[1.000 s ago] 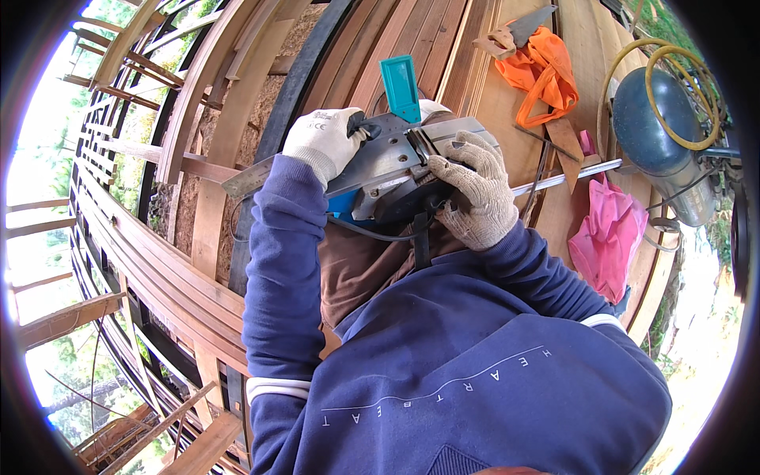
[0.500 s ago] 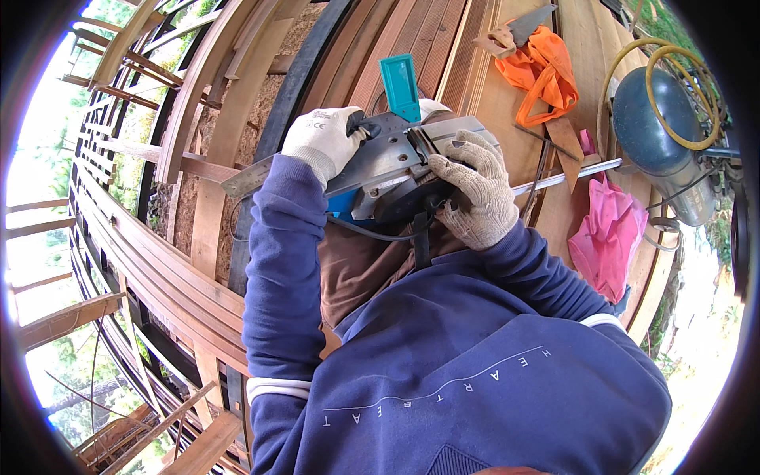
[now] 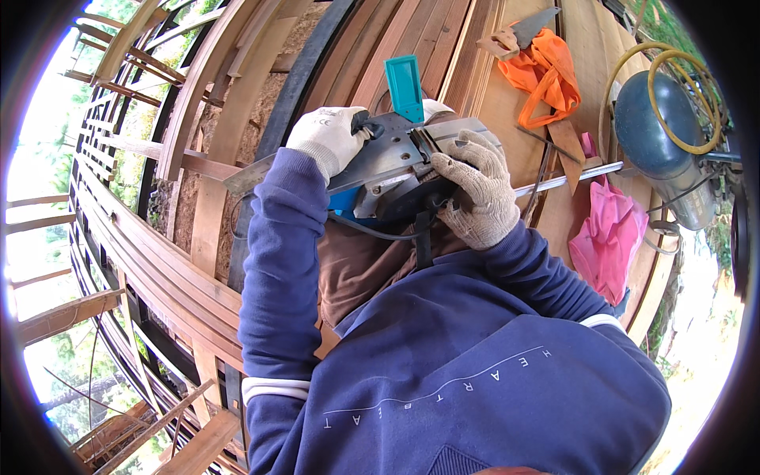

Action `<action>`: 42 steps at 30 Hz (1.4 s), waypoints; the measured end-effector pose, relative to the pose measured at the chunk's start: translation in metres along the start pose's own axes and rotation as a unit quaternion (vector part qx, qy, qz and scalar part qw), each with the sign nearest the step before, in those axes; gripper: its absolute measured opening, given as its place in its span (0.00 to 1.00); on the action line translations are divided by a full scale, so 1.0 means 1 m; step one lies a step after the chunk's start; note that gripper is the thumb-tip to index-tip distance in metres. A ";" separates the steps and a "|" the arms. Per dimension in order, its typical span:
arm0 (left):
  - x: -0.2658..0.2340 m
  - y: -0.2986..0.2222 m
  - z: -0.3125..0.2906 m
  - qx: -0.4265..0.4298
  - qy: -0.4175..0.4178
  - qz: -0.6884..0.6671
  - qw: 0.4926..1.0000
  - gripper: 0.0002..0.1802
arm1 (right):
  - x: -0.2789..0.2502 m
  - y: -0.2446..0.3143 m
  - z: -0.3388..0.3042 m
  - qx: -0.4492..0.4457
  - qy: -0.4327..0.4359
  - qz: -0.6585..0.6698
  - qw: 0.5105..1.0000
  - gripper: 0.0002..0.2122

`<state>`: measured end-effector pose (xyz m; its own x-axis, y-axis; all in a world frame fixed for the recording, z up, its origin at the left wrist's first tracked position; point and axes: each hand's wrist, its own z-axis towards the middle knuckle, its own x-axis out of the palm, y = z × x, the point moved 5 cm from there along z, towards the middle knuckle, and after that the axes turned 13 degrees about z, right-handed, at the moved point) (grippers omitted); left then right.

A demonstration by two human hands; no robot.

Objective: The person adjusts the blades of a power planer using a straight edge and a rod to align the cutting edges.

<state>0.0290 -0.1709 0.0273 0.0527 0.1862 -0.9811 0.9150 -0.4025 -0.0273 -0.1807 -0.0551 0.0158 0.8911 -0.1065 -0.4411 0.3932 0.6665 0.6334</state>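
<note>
An upturned power planer (image 3: 388,158) rests on my lap, its metal sole and cutter slot facing up. Some blue body shows beneath, with a dark cord beside it. My left hand (image 3: 328,138), in a white glove, is closed round a dark knob at the planer's left end. My right hand (image 3: 479,186), in a knitted glove, grips the right side by the slot, fingertips on the metal and thumb below. Just beyond the planer stands a teal handle-like piece (image 3: 404,89); its lower end is hidden.
Long brown boards (image 3: 372,55) run away in front. On them lie a handsaw (image 3: 503,41), an orange cloth bag (image 3: 546,71) and a pink bag (image 3: 608,237). A dark tank (image 3: 657,119) with a yellow hose (image 3: 685,142) stands at right. A timber frame (image 3: 210,222) borders the left.
The view shifts slightly. Both hands keep nearly the same place on the planer, with little visible change in their grip.
</note>
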 end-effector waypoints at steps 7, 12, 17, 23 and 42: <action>-0.001 0.000 -0.001 0.007 0.011 0.006 1.000 0.14 | 0.001 0.000 -0.002 -0.001 0.004 0.004 1.000 0.33; -0.001 -0.002 -0.001 0.003 0.019 0.001 1.000 0.14 | 0.000 0.002 0.001 0.019 0.007 0.012 1.000 0.33; -0.001 -0.001 0.000 0.010 0.016 -0.001 1.000 0.14 | 0.001 0.002 0.000 0.019 0.022 -0.009 1.000 0.32; 0.001 0.001 0.001 0.025 0.000 -0.005 1.000 0.13 | -0.001 0.004 0.002 0.012 0.017 -0.007 1.000 0.33; 0.003 0.006 0.007 0.046 0.008 -0.019 0.999 0.12 | 0.000 0.002 -0.001 0.018 0.018 -0.012 1.000 0.34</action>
<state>0.0319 -0.1792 0.0226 0.0264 0.2166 -0.9759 0.8757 -0.4759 -0.0820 -0.1803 -0.0534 0.0166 0.8733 -0.0949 -0.4779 0.4223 0.6364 0.6454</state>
